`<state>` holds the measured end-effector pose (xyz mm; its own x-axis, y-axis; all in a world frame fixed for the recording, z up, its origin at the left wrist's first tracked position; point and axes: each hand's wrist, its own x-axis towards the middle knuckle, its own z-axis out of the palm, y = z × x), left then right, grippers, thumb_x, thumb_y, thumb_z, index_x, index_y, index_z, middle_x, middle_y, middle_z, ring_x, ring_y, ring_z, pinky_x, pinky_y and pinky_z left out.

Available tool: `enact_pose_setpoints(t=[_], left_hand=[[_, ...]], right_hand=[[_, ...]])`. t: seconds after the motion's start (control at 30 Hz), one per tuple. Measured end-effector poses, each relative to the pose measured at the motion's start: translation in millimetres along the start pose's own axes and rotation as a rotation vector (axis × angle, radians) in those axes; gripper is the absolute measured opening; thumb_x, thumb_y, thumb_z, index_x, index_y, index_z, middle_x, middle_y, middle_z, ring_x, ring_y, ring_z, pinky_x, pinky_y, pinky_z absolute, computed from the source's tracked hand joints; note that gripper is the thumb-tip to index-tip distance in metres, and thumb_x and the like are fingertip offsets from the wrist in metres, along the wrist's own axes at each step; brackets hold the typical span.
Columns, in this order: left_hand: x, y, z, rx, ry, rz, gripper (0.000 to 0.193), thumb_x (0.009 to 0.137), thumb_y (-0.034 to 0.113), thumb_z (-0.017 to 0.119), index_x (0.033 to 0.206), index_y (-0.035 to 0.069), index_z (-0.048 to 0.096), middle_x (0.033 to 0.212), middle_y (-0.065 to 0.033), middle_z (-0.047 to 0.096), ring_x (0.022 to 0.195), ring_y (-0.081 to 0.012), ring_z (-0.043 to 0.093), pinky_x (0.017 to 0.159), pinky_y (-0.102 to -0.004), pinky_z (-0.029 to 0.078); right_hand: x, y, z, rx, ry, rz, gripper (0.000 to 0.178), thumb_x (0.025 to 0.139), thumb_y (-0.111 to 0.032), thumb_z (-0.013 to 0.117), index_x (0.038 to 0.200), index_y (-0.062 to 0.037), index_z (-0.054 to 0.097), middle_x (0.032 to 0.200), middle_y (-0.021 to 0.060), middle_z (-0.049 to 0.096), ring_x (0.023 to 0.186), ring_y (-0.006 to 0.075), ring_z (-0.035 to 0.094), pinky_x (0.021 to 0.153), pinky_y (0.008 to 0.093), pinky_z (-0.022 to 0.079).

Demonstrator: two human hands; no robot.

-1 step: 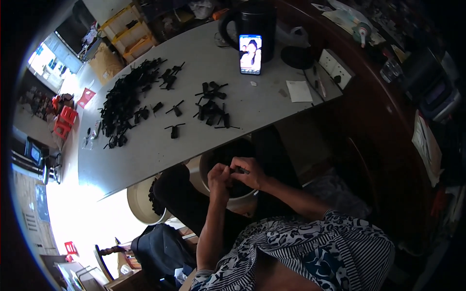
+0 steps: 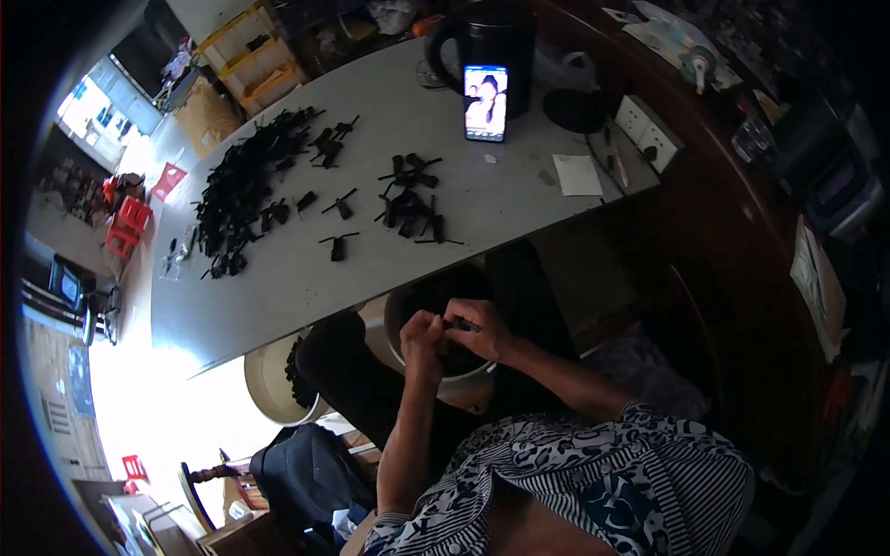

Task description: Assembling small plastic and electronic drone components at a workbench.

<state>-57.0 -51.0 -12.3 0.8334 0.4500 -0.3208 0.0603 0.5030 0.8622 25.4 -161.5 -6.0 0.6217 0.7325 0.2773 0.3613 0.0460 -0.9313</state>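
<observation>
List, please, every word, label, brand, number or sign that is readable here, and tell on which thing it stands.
None can be read.
Phone screen: any small marks are too tiny to read.
White paper on the table: no legible writing.

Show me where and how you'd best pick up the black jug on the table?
Probably by the handle, coming from the left: it loops out on the jug's left side, while the phone stands at the front.
</observation>
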Motion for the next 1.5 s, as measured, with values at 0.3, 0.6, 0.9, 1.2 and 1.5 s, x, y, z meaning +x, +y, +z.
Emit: enact_pose_setpoints(t=[0.3, 0.6, 0.9, 1.2, 1.5], left_hand=[[3, -25, 7, -0.117, 0.097, 0.114, 0.023, 0.085, 0.009, 0.053, 0.064, 0.009, 0.043, 0.053, 0.0015, 0.041, 0.042, -0.0082, 0.036, 0.038, -0.0227, 0.027], [38, -50, -42, 0.449, 0.180, 0.217, 0.008, 0.085, 0.016, 0.054, 0.085, 0.008, 0.054, 0.068, -0.0020, 0.054, 0.061, -0.0084, 0.052, 0.055, -0.0219, 0.041], [7, -16, 3, -0.157, -0.333, -0.272, 0.020, 0.090, 0.021, 0.051, 0.100, 0.003, 0.052, 0.085, -0.0054, 0.060, 0.079, -0.0136, 0.057, 0.073, -0.0261, 0.046], [1, -13, 11, -0.614, -0.250, -0.234, 0.012, 0.087, 0.010, 0.054, 0.098, 0.004, 0.055, 0.083, -0.0028, 0.060, 0.072, -0.0108, 0.055, 0.066, -0.0241, 0.046], [-4, 24, 21, 0.101, -0.210, 0.103, 0.012, 0.082, 0.000, 0.052, 0.093, 0.003, 0.054, 0.072, -0.0052, 0.059, 0.058, -0.0105, 0.057, 0.051, -0.0204, 0.045]], right_hand=[[-9, 7, 6, -0.125, 0.046, 0.036, 0.026, 0.067, -0.002, 0.065, 0.075, -0.0014, 0.041, 0.067, 0.0124, 0.046, 0.061, 0.0249, 0.049, 0.054, 0.0341, 0.039], [7, 39, -3, 0.283, -0.083, 0.445, 0.016, 0.083, -0.014, 0.056, 0.093, -0.0014, 0.052, 0.078, 0.0099, 0.059, 0.069, 0.0193, 0.057, 0.060, 0.0299, 0.045], [2, 14, -16, 0.714, 0.121, 0.120, 0.028, 0.093, -0.025, 0.042, 0.108, -0.0051, 0.053, 0.119, 0.0096, 0.054, 0.099, 0.0142, 0.053, 0.084, 0.0296, 0.040], [-1, -17, -29, -0.081, 0.004, -0.291, 0.028, 0.085, -0.009, 0.049, 0.112, -0.0025, 0.054, 0.117, 0.0093, 0.053, 0.109, 0.0188, 0.047, 0.096, 0.0324, 0.033], [9, -17, -45, 0.593, -0.041, 0.206, 0.010, 0.085, -0.012, 0.052, 0.091, -0.0046, 0.053, 0.078, 0.0005, 0.051, 0.056, 0.0059, 0.047, 0.046, 0.0179, 0.037]])
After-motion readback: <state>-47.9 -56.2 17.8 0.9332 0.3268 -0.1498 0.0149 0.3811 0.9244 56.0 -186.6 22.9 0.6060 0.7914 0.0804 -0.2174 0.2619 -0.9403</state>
